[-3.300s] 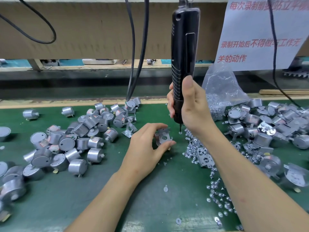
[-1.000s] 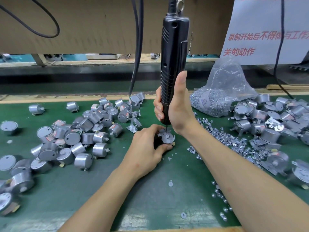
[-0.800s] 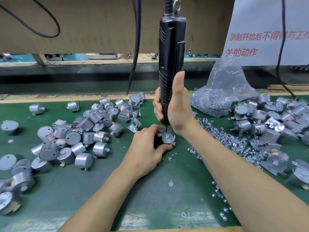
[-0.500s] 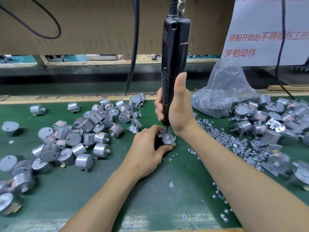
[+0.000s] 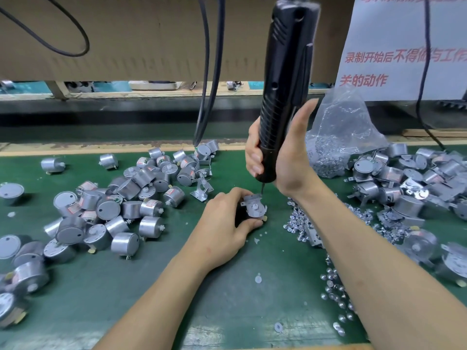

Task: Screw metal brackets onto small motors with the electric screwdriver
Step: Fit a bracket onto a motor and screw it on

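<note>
Fastening is the step in hand, as we judge it. Our left hand (image 5: pixel 222 218) curls round a small silver cylindrical motor (image 5: pixel 254 206) that stands on the green table (image 5: pixel 177 286), thumb on the near side and fingers over the far side. A flat pale metal bracket (image 5: pixel 260 210) lies across the motor's top face. Our right hand (image 5: pixel 285 157) wraps fingers and thumb round the lower body of a long black electric screwdriver (image 5: pixel 283 84), which hangs almost upright just beyond the left hand. Its thin bit (image 5: pixel 261 191) comes down to the far corner of the bracket, beside the left fingertips. Whether the tip sits in a screw head is too small for us to tell.

The next move, we think, calls for steady pressure straight down the bit while the left hand clamps the motor so it cannot twist or tip. If this corner is done, we would need another fastener from the scatter of small shiny screws (image 5: pixel 298 223) lying under the right forearm, just right of the left hand, and then the bracket's opposite ear.

A heap of bare silver motors (image 5: pixel 121 198) lies left of the left hand. Motors already wearing brackets (image 5: pixel 404 178) are piled right of the right hand, and a clear plastic bag of screws (image 5: pixel 338 147) sits just behind it.
</note>
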Demonstrator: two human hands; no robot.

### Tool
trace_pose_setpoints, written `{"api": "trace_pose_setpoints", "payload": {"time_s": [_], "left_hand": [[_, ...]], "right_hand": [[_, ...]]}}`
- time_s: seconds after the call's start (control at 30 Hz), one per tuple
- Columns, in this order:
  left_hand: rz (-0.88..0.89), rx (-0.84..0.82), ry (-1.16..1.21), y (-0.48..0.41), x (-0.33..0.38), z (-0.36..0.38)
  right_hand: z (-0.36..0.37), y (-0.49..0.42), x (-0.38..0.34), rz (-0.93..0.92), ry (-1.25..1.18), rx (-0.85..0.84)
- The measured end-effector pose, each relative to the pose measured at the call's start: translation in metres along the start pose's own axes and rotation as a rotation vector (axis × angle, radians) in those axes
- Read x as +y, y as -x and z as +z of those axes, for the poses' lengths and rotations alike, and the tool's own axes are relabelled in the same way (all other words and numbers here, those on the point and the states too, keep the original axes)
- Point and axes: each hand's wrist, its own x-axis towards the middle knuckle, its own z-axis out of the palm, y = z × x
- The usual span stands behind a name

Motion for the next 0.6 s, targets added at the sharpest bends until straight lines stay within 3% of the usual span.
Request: {"api": "trace_pose_setpoints", "payload": {"time_s": [0.6], "left_hand": [[-0.046,0.058,0.067,0.000,0.000,0.000]], "right_hand": [[-0.045,0.013,0.006,0.123,0.048,0.078]]}}
